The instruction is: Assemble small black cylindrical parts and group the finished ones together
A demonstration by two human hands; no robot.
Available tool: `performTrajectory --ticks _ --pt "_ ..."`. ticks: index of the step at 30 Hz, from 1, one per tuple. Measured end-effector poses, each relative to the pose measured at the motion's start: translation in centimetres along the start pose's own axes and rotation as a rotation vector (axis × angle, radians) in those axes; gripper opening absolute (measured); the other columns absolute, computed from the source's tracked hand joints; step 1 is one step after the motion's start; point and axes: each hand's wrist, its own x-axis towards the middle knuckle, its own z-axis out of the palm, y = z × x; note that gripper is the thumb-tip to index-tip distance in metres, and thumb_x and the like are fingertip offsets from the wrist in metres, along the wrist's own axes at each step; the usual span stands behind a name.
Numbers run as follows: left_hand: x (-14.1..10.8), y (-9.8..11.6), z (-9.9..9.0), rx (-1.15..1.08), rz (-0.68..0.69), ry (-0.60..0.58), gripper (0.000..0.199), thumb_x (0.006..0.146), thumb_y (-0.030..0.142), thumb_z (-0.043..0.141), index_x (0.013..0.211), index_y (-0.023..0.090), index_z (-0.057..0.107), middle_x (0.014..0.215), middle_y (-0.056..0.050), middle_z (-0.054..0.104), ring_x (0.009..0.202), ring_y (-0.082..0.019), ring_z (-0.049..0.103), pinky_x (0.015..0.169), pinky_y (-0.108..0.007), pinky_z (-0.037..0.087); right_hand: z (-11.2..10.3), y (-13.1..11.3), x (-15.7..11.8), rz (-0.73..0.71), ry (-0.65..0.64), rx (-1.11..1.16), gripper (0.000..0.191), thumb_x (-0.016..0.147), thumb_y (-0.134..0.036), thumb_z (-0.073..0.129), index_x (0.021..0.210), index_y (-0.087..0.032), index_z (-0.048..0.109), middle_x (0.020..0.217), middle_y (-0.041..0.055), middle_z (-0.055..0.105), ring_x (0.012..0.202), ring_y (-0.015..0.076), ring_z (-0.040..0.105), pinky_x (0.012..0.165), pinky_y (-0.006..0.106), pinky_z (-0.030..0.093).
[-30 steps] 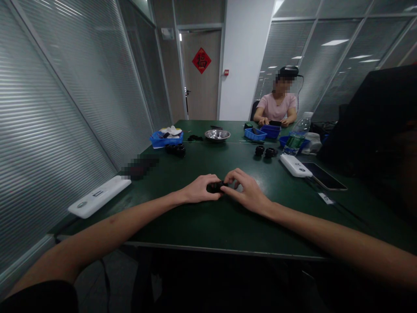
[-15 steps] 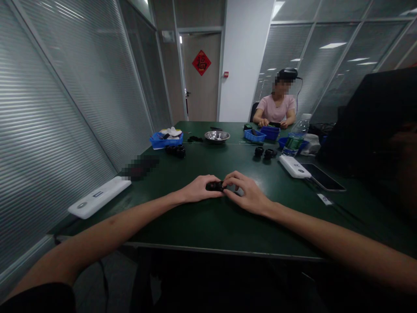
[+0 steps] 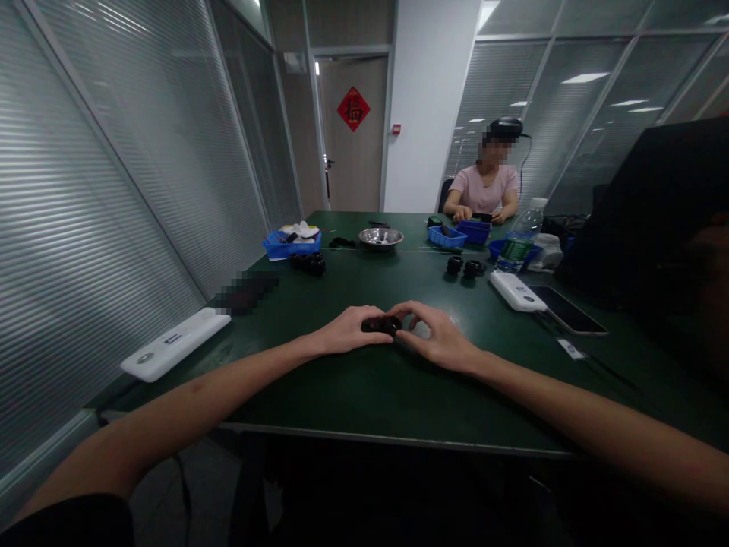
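Note:
Small dark, glossy rounded parts (image 3: 382, 325) sit in a short row low over the green table (image 3: 342, 395); their exact kind cannot be made out. My left hand (image 3: 351, 330) grips the row from the left, thumb on the near side and fingers on the far side. From the right, my right hand (image 3: 436, 334) curls thumb and forefinger around the rightmost round piece. Its other fingers are bent behind, partly hidden. Similar black round parts lie farther off, a cluster at the left (image 3: 307, 263) and a pair (image 3: 464, 267) at the right.
A steel bowl (image 3: 381, 240) and blue trays (image 3: 291, 247) stand toward the back. White power banks lie left (image 3: 175, 343) and right (image 3: 515, 292), near a phone (image 3: 569, 309) and a water bottle (image 3: 519, 237). Across the table sits another person (image 3: 484, 186).
My right thumb and fingers have opened wider around the right end, and more of the round black piece shows between the hands. My left hand keeps its place.

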Motion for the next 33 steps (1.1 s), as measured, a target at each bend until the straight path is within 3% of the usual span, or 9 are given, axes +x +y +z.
performTrajectory --ticks 3,6,11,18,23,29,33 --pt "0.0 0.0 0.1 0.002 0.020 0.002 0.043 0.092 0.053 0.069 0.117 0.019 0.070 0.104 -0.006 0.066 0.092 -0.020 0.061 0.080 -0.031 0.046 0.0 0.0 0.1 0.036 0.052 -0.040 0.030 0.096 -0.038 0.067 0.121 -0.023 0.064 0.111 0.0076 0.068 0.095 0.0223 0.066 0.078 0.037 0.057" --pt "0.0 -0.1 0.1 0.015 0.030 0.014 0.042 0.091 0.055 0.070 0.111 0.018 0.070 0.099 -0.005 0.065 0.090 -0.020 0.060 0.079 -0.030 0.045 -0.2 0.1 0.2 0.043 0.023 -0.049 0.025 0.097 -0.040 0.066 0.114 -0.022 0.068 0.105 0.0072 0.067 0.090 0.0213 0.066 0.076 0.036 0.056" --pt "0.0 0.0 0.1 0.018 0.040 0.004 0.042 0.091 0.056 0.069 0.107 0.017 0.069 0.095 -0.004 0.063 0.088 -0.019 0.058 0.077 -0.030 0.044 -0.9 -0.1 0.4 -0.033 -0.078 -0.021 0.023 0.098 -0.031 0.063 0.120 -0.025 0.067 0.116 0.0079 0.065 0.099 0.0224 0.065 0.086 0.040 0.056" --pt "0.0 -0.2 0.1 0.027 0.044 0.005 0.042 0.092 0.056 0.068 0.104 0.017 0.070 0.097 -0.005 0.063 0.089 -0.020 0.058 0.079 -0.030 0.044 -0.7 -0.2 0.4 -0.014 -0.034 -0.100 0.026 0.098 -0.039 0.065 0.119 -0.024 0.067 0.103 0.0063 0.065 0.092 0.0222 0.064 0.082 0.039 0.054" --pt "-0.1 -0.2 0.0 0.007 0.040 -0.008 0.042 0.092 0.053 0.069 0.116 0.019 0.069 0.101 -0.005 0.064 0.093 -0.021 0.060 0.080 -0.031 0.045 -0.7 -0.2 0.1 -0.060 -0.101 -0.011 0.030 0.101 -0.030 0.059 0.130 -0.027 0.064 0.121 0.0086 0.060 0.100 0.0223 0.063 0.087 0.041 0.056" --pt "-0.1 0.1 0.0 -0.010 0.045 -0.002 0.039 0.093 0.052 0.068 0.113 0.019 0.070 0.101 -0.005 0.065 0.093 -0.021 0.060 0.081 -0.031 0.045 0.0 -0.2 -0.1 -0.010 -0.001 -0.028 0.028 0.099 -0.038 0.064 0.125 -0.028 0.068 0.115 0.0075 0.060 0.097 0.0220 0.062 0.081 0.037 0.056" --pt "-0.1 0.2 -0.1 -0.019 0.033 -0.005 0.042 0.091 0.053 0.071 0.113 0.017 0.069 0.099 -0.005 0.064 0.092 -0.020 0.059 0.080 -0.030 0.045 0.0 -0.4 0.1 -0.022 0.013 -0.006 0.021 0.100 -0.034 0.062 0.117 -0.026 0.071 0.109 0.0066 0.063 0.092 0.0212 0.063 0.077 0.036 0.055"
